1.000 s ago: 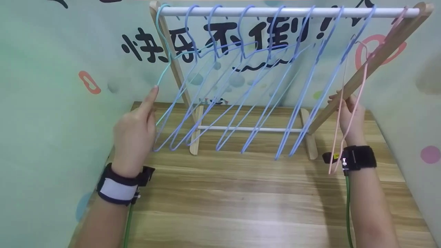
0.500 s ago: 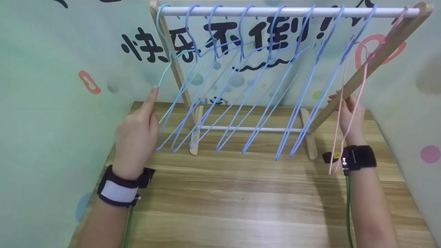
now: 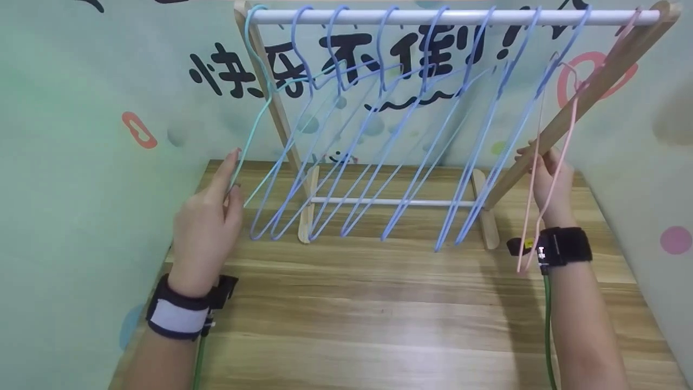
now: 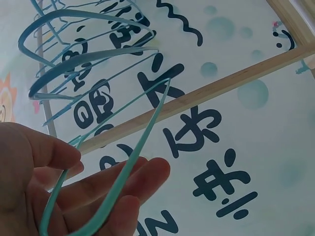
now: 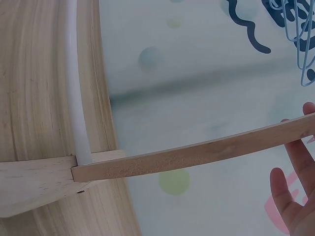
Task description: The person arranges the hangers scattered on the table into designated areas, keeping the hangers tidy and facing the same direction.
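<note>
In the head view my left hand (image 3: 208, 225) is beside the teal hanger (image 3: 250, 132) at the rack's left end. Its index finger points up along the wire. In the left wrist view, the teal hanger (image 4: 118, 189) passes between thumb and loosely spread fingers, which do not close round it. My right hand (image 3: 553, 187) grips the wooden side post (image 3: 574, 116) of the rack low on the right. From the right wrist view, fingers reach behind the post (image 5: 206, 155). A pink hanger (image 3: 566, 138) hangs in front of that hand.
Several blue hangers (image 3: 400, 127) hang in a row from the white top rod (image 3: 352, 17). A lower white rod (image 3: 395, 202) joins the wooden feet (image 3: 485, 208) on the wood-grain table (image 3: 373, 303). Printed walls (image 3: 70, 189) stand close on both sides.
My left hand has drawn slightly left and down, and its thumb now stands apart from the index finger. Blue hangers near it have swung a little right. My right hand stays on the post.
</note>
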A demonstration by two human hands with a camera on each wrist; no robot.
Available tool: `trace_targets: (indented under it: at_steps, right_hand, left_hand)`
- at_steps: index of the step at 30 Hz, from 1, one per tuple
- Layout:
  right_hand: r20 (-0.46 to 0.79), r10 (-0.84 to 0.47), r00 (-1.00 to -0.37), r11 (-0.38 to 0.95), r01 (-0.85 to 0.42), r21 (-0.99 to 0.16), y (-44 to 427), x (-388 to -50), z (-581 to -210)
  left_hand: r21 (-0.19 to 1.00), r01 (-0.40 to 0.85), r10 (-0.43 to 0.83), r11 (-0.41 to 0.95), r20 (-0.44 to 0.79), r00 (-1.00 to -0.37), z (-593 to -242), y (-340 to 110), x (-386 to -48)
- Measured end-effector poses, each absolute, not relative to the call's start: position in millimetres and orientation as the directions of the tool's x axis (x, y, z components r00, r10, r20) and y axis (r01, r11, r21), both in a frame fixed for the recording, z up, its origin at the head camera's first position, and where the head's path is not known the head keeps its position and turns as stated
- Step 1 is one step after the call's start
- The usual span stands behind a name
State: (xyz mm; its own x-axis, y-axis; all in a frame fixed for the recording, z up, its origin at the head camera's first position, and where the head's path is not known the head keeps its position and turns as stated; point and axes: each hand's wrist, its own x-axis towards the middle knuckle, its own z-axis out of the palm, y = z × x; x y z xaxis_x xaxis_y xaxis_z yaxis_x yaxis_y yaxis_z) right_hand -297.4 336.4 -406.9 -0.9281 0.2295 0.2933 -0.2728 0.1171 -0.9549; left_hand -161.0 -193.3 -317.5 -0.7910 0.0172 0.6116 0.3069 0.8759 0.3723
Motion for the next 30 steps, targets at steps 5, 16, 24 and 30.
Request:
trace_targets:
  at_steps: [5,16,24,30]
  right_hand:
    - [0.291,0.233,-0.928,0.135,-0.266,-0.955,335.6,-297.3,-406.4]
    - [0.245,0.22,-0.944,0.069,-0.235,-0.97,337.8,-296.4,-405.5]
    - [0.288,0.216,-0.933,0.146,-0.261,-0.954,337.1,-297.8,-409.5]
    - [0.265,0.213,-0.94,0.105,-0.248,-0.963,336.6,-296.6,-406.2]
  left_hand:
    - [0.389,0.311,0.009,0.867,0.612,-0.791,-324.3,-199.7,-152.8]
    - [0.406,0.311,0.002,0.86,0.606,-0.796,-341.6,-215.7,-133.1]
    - [0.472,0.257,-0.035,0.843,0.525,-0.851,-357.2,-226.8,-124.4]
    - [0.486,0.282,-0.015,0.827,0.52,-0.854,-363.7,-232.9,-121.0]
